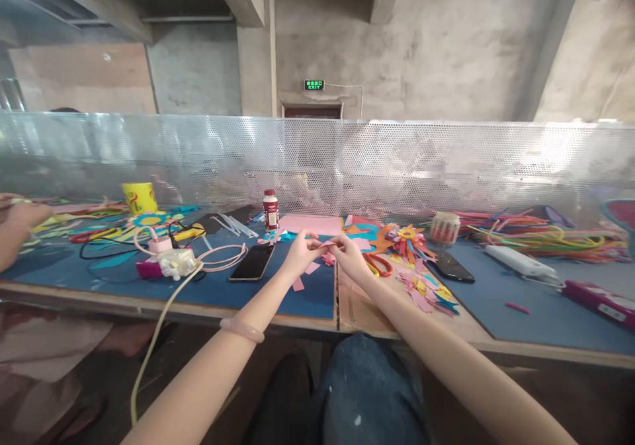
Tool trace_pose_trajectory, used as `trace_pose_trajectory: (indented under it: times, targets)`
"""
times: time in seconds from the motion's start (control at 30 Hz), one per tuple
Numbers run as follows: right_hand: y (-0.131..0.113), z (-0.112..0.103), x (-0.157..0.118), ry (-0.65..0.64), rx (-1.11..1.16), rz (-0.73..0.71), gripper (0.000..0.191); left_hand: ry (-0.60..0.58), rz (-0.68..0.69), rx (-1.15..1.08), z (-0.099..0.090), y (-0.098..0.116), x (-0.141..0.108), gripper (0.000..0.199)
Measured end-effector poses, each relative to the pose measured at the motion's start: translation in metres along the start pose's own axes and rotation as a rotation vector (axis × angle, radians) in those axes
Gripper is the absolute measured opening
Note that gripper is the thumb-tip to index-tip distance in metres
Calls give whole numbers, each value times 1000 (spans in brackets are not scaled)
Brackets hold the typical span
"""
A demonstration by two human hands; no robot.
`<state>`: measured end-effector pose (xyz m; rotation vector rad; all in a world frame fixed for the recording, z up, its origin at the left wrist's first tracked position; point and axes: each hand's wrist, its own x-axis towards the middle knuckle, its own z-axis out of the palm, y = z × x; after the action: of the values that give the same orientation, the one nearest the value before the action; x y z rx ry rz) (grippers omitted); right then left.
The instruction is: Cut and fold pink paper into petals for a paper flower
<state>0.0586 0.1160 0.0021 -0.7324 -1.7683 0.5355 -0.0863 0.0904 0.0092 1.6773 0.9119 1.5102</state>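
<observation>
My left hand point(302, 253) and my right hand point(348, 254) meet above the table, pinching a small pink paper piece point(328, 244) between their fingertips. Pink paper scraps point(298, 283) lie below my left hand. Scissors with red-orange handles point(380, 265) rest just right of my right hand. Beyond my fingers is a pink paper sheet point(311, 225). Paper flowers in orange, yellow and blue point(407, 239) stand to the right, with a pile of cut pink and yellow pieces point(425, 290) in front of them.
Left of my hands are a black phone point(253, 262), a red bottle point(270, 209), a power strip with cables point(171, 263) and a yellow container point(139, 198). Rightward are another phone point(454, 266), a jar point(445, 227) and coloured strips point(550, 233). Another person's hand point(30, 213) is far left.
</observation>
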Motion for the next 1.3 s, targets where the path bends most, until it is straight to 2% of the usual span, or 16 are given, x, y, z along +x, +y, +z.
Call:
trace_pose_trajectory:
  times: [0.17, 0.5, 0.73, 0.83, 0.9, 1.0, 1.17, 1.3]
  targets:
    - [-2, -1, 1, 22, 21, 52, 14, -13, 20, 37, 2, 2, -2, 44]
    - [-1, 1, 3, 45, 36, 85, 14, 8, -24, 20, 2, 1, 0, 40]
    - [-18, 10, -5, 74, 269, 227, 16, 40, -67, -100, 2, 0, 1, 39]
    - [-19, 10, -5, 118, 290, 226, 15, 13, -108, -165, 4, 3, 2, 35]
    - [-17, 6, -3, 128, 283, 215, 14, -9, -155, -207, 4, 6, 2, 25]
    - [-14, -3, 0, 85, 270, 228, 14, -16, -256, -280, 3, 9, 2, 15]
    - [-11, -12, 3, -12, 282, 222, 18, -164, -417, -266, 2, 10, -1, 36]
    - [-12, -11, 2, -45, 296, 218, 22, -214, -393, -230, 3, 10, -4, 42]
